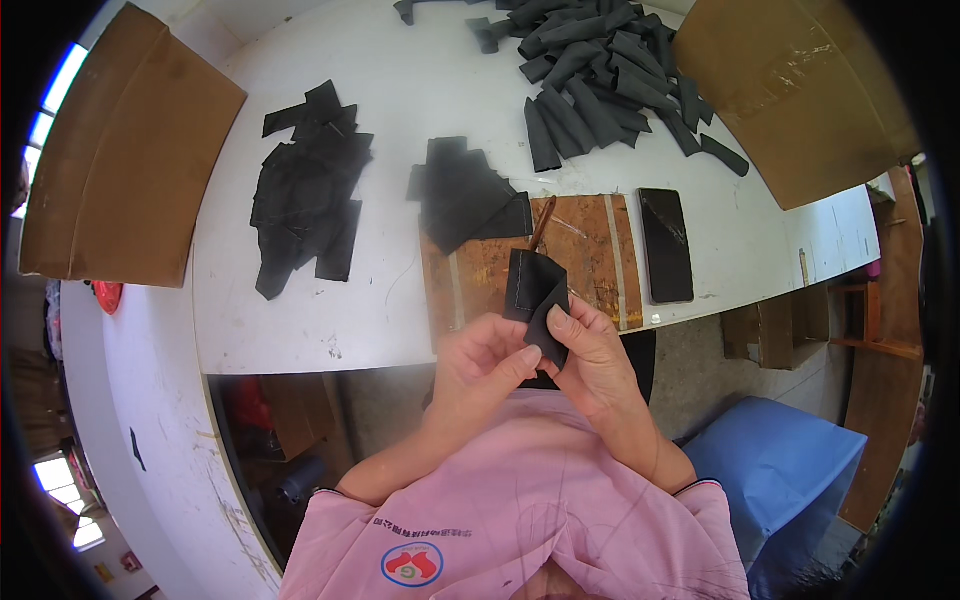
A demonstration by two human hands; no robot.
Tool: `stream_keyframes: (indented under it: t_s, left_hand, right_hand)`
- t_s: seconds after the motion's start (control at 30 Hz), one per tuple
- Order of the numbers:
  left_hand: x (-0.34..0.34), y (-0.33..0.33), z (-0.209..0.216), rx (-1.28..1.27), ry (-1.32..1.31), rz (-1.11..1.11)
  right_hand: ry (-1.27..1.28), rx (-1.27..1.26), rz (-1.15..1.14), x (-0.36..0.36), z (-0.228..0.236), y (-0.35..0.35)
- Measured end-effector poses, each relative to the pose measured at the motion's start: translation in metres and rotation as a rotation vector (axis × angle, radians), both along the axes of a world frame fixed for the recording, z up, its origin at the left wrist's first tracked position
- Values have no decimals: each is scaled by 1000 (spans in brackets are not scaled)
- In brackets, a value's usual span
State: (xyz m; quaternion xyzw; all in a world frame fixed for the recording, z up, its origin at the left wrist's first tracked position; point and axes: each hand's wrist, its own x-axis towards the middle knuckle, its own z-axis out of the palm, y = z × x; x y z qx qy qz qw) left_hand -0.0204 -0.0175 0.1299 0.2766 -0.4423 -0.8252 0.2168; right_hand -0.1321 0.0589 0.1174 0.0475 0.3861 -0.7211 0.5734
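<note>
Left hand (487,362) and right hand (590,352) raised together, fingers curled — both pinching a folded black fabric piece (535,298).

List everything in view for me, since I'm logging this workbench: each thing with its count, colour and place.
black piece: one, black with pale stitching, held in both hands
wooden board: one, brown, table's near edge
flat black pieces: two piles, left and centre of table
rolled black pieces: one heap, far side
phone: one, black, right of board
cardboard sheets: two, brown, far left and far right
table: one, white
left hand: pinching the piece
right hand: pinching the piece
</note>
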Motion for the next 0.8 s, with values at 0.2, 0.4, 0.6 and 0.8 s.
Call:
stream_keyframes:
  t_s: [0.2, 0.4, 0.6, 0.8]
  left_hand:
    - [0, 0, -5, -20, -44, -13]
    - [1, 1, -9, -16, 20, 2]
    - [0, 1, -9, -14, -13, -3]
    - [-1, 0, -7, -14, -42, 8]
  right_hand:
    - [-31, 6, 18, -1, -2, 1]
    - [-52, 19, 22, -2, -2, 1]
    - [-50, 16, 32, -2, -4, 2]
    - [16, 4, 29, -1, -4, 1]
